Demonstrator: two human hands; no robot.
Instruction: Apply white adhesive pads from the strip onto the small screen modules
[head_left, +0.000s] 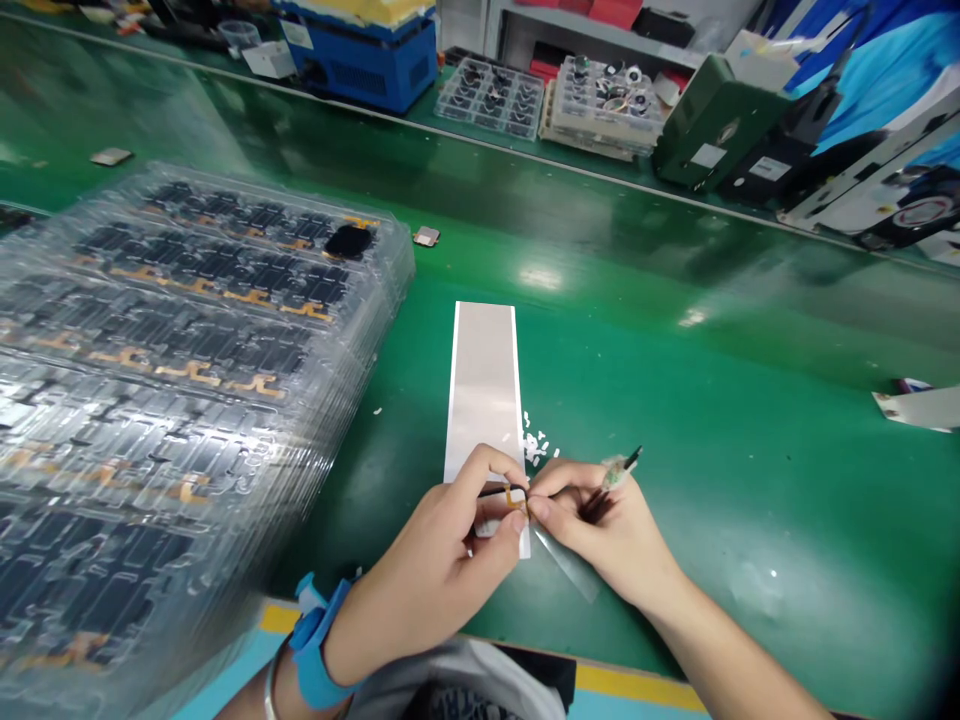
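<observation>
My left hand (442,560) is closed, thumb and forefinger gripping a small screen part with an orange flex cable (516,497). Against the part's right edge, the fingertips of my right hand (600,520) are pinched together. A slim dark tool with a taped section (616,474) is tucked in that same hand, one end sticking out behind the knuckles; its kind is hard to make out. Under both hands lies a long strip of pale backing paper (486,380). Small white bits (534,443) are scattered beside the strip. A clear film strip (566,565) shows below my right fingers.
To the left rises a tall stack of clear trays (367,330) holding screen parts; a black square part (349,241) rests on top. A small metallic piece (427,236) sits behind. Along the back shelf stand a blue machine (367,60) and compartment boxes (491,97).
</observation>
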